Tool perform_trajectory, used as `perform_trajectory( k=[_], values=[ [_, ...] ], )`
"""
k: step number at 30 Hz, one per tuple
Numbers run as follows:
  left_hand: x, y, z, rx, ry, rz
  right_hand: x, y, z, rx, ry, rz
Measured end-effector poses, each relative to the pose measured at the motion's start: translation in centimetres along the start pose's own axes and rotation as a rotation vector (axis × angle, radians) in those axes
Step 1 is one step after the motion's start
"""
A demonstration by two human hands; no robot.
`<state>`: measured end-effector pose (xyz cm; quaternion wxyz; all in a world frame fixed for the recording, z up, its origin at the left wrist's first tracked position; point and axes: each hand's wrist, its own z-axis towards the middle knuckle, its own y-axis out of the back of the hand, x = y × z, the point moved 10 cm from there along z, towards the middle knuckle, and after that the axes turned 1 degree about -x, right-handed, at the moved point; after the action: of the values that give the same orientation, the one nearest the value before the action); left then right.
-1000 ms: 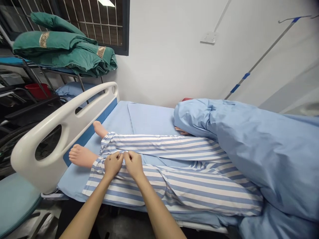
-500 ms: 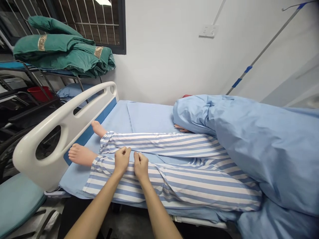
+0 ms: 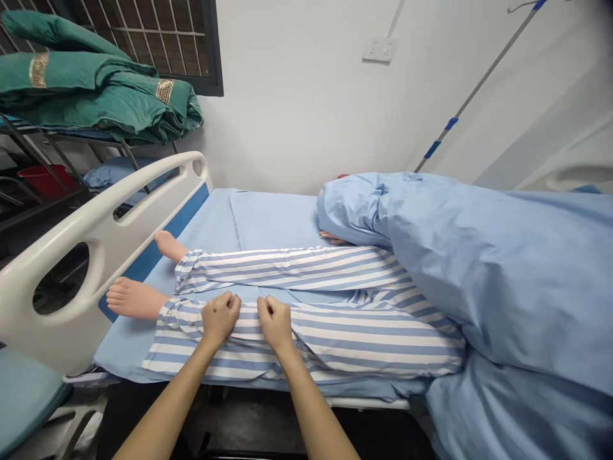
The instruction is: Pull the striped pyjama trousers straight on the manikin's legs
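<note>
From my remote seat, what worries me most is the cloth: the striped trousers [image 3: 364, 332] lie over both legs of the figure on the bed [image 3: 272, 217], running from the ankles to beneath the blue quilt [image 3: 502, 255], and the near leg's fabric spreads loose toward the mattress edge. If a fold were caught in my fingers, any sharp pull could drag the hem askew or jolt the near foot [image 3: 136, 299], which points toward the footboard [image 3: 96, 246]. Pressing down with my knuckles could crease the fabric or load the shin beneath, and the curled fingers themselves would make it hard for me to judge contact from this head view. As for pose, both forearms come up from the bottom of the view and lean inward over the near edge. My left hand [image 3: 221, 317] is above the near trouser leg below the knee, its back turned up; my right hand [image 3: 276, 322] is just beside it, the curled index finger and thumb showing, with striped cloth visible in the gap between them. Each grip is clenched into a fist; whether either has any fabric inside, I cannot tell.
</note>
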<state>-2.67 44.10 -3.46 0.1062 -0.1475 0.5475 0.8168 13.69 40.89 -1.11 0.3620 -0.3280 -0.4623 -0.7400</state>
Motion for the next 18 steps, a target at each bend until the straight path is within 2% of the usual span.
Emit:
perform_trajectory(
  k=[3,6,10,14,18],
  values=[
    [0.3,0.2,0.3,-0.003,-0.011,0.031,-0.4,-0.6,-0.3,-0.05,0.039,-0.127],
    [0.2,0.3,0.6,0.044,0.044,-0.004,-0.3,-1.1,-0.4,-0.078,0.049,-0.18],
    [-1.7,-0.4,0.6,0.147,0.034,-0.06,-0.1,-0.9,-0.1,-0.098,0.04,-0.177],
    [-3.5,-2.6,0.8,0.325,-0.051,0.004,-0.5,-0.8,0.3,-0.1,0.011,-0.172],
    [-3.4,-4.5,1.6,0.508,-0.092,0.055,-0.6,-1.4,0.6,-0.064,0.004,-0.185]
  ],
)
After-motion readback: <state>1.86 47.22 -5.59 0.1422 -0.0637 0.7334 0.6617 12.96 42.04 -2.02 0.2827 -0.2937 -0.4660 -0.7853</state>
